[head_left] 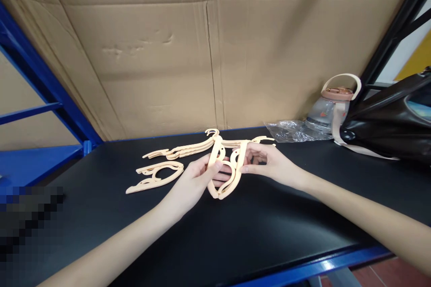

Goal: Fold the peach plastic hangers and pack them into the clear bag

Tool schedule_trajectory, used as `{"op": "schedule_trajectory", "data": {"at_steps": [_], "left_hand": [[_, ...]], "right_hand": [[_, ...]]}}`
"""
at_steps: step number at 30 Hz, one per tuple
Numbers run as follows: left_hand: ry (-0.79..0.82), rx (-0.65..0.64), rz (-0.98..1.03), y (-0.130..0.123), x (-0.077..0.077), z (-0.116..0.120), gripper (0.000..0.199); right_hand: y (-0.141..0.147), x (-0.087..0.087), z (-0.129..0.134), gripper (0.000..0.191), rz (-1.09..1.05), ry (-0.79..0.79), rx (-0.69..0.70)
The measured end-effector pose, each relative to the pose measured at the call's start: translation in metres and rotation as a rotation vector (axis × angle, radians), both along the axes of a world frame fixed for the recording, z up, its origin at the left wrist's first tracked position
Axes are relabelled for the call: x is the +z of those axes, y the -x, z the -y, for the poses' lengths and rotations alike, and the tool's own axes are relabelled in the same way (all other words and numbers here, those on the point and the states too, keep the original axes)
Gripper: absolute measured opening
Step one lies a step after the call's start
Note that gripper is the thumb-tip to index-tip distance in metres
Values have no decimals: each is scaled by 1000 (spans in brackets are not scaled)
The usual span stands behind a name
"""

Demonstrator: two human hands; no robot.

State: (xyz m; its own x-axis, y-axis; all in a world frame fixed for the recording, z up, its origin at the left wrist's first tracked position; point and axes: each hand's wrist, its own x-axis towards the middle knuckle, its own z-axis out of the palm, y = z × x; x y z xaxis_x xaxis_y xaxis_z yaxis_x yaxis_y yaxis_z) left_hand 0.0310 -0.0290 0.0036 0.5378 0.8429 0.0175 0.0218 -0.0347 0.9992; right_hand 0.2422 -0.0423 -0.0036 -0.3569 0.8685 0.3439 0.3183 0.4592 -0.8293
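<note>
A cream plastic folding hanger (230,186), its arms folded close together, is held up above the black tabletop between both hands. My left hand (199,175) grips its left arm, thumb in front and fingers behind. My right hand (261,161) pinches its right arm near the upper end. Behind it lie unfolded hangers (191,148) of the same kind, stacked with their hooks toward the back; my hands partly cover them. To the left of my left hand, another folded hanger (158,181) rests flat on the table.
The black tabletop (188,246) has a blue metal edge. Cardboard (141,67) stands along the back. At the right are crumpled clear plastic (292,132), a clear water bottle (325,112) with a strap, and a shiny black bag (390,116). A blue frame (43,76) rises at left.
</note>
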Motion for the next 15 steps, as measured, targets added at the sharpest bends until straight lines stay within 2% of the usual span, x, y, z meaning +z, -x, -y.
{"op": "schedule_trajectory", "data": {"at_steps": [7, 11, 15], "left_hand": [[178, -44, -13, 1, 2, 6, 28], [240, 24, 95, 0, -1, 5, 26], [276, 142, 234, -1, -2, 1, 23]], "right_hand": [[2, -6, 2, 38, -15, -32, -25], [8, -8, 9, 46, 96, -146, -141], [20, -7, 20, 84, 351, -300, -287]]}}
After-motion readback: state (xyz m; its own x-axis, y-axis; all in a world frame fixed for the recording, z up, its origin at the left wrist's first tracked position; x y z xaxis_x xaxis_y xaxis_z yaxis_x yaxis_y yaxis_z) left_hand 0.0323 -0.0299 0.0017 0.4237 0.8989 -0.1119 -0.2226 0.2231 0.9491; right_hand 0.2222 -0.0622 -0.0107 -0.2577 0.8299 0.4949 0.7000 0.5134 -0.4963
